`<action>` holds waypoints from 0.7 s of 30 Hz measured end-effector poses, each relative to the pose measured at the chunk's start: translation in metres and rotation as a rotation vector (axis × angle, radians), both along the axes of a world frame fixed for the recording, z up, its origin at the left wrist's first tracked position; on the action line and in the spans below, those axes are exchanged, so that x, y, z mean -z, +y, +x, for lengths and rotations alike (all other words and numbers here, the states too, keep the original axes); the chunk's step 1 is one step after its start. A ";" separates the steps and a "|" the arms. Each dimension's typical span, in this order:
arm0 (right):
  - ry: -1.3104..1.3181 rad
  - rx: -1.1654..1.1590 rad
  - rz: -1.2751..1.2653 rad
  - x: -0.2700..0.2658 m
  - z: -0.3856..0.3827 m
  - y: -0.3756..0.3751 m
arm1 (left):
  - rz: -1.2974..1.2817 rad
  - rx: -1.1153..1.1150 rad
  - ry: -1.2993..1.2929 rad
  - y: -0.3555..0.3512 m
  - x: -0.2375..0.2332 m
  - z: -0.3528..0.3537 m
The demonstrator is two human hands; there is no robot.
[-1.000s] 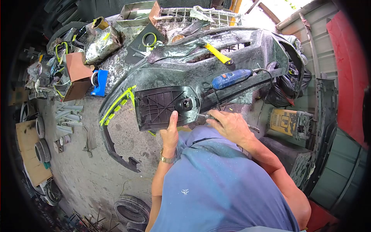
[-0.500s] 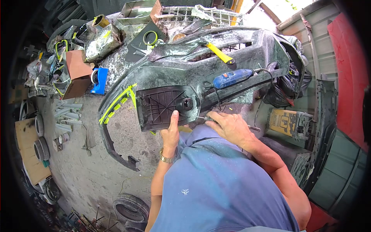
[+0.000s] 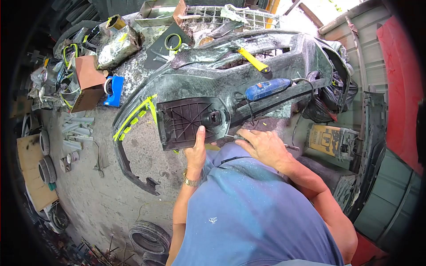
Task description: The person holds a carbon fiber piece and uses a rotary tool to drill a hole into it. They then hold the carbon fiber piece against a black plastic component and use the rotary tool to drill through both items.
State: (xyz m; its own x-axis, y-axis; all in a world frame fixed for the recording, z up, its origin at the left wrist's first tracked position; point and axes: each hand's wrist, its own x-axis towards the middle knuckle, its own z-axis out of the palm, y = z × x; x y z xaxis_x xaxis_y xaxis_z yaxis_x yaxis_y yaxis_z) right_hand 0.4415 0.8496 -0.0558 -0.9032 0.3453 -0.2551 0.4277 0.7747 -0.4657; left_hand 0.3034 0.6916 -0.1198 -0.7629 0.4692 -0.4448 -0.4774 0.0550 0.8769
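My left hand [image 3: 195, 153] grips the lower edge of a black ribbed plastic panel [image 3: 182, 122], thumb on its face and fingers hidden behind. A round socket sits near the panel's right end. In my right hand [image 3: 262, 148] is a slim pen-shaped tool [image 3: 291, 147] with a spring-like sleeve at its rear. Its thin metal tip points left, right at the panel's lower right edge. Behind the panel lies a large dusty car bumper [image 3: 275, 66]. A blue corded power tool [image 3: 268, 89] and a yellow-handled tool [image 3: 253, 60] rest on the bumper.
Yellow-green tape [image 3: 135, 116] marks the bumper's left side. A cardboard box [image 3: 88, 84], a blue tape dispenser [image 3: 114, 91] and a tape roll [image 3: 172, 42] stand at the back left. Tyres [image 3: 150, 238] lie on the floor; a yellow-fronted machine [image 3: 333, 140] is at right.
Very little differs. The panel stays in my left hand, and the pen-shaped tool in my right hand keeps its tip at the panel's edge.
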 end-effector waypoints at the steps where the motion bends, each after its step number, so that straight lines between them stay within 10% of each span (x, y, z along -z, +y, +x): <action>1: -0.012 0.001 -0.009 -0.001 -0.001 0.000 | 0.000 -0.001 -0.001 0.000 0.001 0.001; 10: 0.046 0.008 0.026 0.004 -0.003 0.004 | -0.149 0.098 0.126 -0.013 0.018 0.000; 12: 0.030 0.014 -0.001 0.004 -0.003 0.004 | -0.367 0.330 1.058 -0.027 0.053 -0.001; 15: 0.004 0.024 0.003 0.004 -0.006 0.008 | -0.322 0.343 1.094 -0.030 0.061 -0.001; 19: -0.026 -0.021 0.000 0.000 -0.005 0.002 | -0.423 0.406 1.031 -0.022 0.030 -0.002; 21: -0.001 0.036 -0.028 0.003 -0.007 0.006 | -0.169 0.089 0.106 -0.005 0.005 -0.001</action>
State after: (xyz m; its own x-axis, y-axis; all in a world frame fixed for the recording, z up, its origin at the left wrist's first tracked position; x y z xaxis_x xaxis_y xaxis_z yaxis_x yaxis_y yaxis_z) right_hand 0.4347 0.8554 -0.0593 -0.8899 0.3704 -0.2662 0.4558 0.7453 -0.4865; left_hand 0.3026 0.6864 -0.1252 -0.7689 0.4621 -0.4419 -0.3695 0.2429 0.8969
